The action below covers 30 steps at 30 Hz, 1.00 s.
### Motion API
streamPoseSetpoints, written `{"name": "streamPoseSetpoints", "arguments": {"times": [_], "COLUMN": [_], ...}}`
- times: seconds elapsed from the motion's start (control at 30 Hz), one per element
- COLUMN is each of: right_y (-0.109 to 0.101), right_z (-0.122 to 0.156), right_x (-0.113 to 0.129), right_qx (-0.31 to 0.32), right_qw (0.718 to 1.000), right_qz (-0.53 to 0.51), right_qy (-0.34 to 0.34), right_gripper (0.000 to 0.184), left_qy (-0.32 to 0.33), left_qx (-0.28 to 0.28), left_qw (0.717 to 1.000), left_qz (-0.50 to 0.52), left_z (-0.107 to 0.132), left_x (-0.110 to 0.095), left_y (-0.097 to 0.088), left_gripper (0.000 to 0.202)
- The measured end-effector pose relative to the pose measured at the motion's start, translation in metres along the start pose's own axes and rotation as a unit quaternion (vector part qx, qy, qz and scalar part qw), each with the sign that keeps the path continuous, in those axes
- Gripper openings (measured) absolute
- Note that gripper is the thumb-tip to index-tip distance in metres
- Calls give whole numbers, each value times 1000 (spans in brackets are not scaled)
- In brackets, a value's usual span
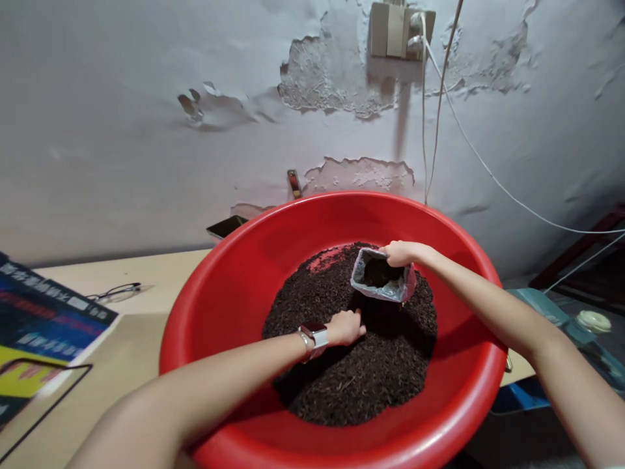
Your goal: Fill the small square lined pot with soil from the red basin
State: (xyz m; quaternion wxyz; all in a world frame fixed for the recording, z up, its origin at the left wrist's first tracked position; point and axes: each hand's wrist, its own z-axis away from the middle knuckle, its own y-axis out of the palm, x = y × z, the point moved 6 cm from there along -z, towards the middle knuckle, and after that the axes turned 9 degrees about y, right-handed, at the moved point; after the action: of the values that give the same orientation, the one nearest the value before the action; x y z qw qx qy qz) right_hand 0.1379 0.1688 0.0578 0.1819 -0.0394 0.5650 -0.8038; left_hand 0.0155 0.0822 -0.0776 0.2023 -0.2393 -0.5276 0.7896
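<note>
A large red basin point(224, 286) holds a broad heap of dark, crumbly soil point(361, 384). My right hand point(401, 253) is closed on the rim of a small boxy plastic bag point(360, 277), whose mouth is open and tilted toward me. Some dark soil shows inside it. Low over the heap, left of the bag, is my left hand point(346, 327), with a watch point(315, 333) on its wrist. Its fingers are curled at the soil's surface, and whatever they hold is hidden.
The basin stands on a pale table point(131, 339) against a peeling wall. Glasses point(117, 291), a printed sheet point(49, 326) and a dark flat object point(227, 227) lie to its left. White cables point(478, 156) hang from a wall socket point(401, 31).
</note>
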Motion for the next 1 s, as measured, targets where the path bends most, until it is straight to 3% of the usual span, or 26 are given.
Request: {"name": "streamPoseSetpoints", "arguments": {"times": [0.07,0.13,0.23,0.3,0.37,0.47,0.57,0.7,0.87,1.0], "right_y": [0,1,3,4,5,3,-2,-12,-31,-40], "right_z": [2,3,3,3,3,2,1,7,27,36], "right_x": [2,4,8,12,15,14,9,14,26,28], "right_qx": [-4,-8,-13,-17,-28,-52,-84,-146,-274,-326], "right_qw": [1000,1000,1000,999,999,998,996,986,958,942], "right_qz": [1,3,8,10,12,11,6,12,33,47], "right_qy": [-1,-2,-14,-28,-37,-34,-32,-77,-75,-65], "right_gripper": [47,46,43,40,38,41,45,48,54,51], "left_qy": [5,52,110,97,110,149,106,85,96,133], "left_qx": [12,-31,-180,-280,-323,-327,-371,-379,-420,-446], "left_qw": [1000,998,974,949,935,933,923,919,892,872], "left_qz": [-2,18,83,106,91,21,-8,72,134,149], "left_z": [3,7,17,26,30,30,29,23,35,42], "left_x": [-12,-31,-49,-42,-32,-19,-1,13,16,18], "left_y": [-12,-37,-89,-119,-134,-141,-145,-148,-169,-181], "left_gripper": [30,27,26,26,27,27,36,51,29,36]}}
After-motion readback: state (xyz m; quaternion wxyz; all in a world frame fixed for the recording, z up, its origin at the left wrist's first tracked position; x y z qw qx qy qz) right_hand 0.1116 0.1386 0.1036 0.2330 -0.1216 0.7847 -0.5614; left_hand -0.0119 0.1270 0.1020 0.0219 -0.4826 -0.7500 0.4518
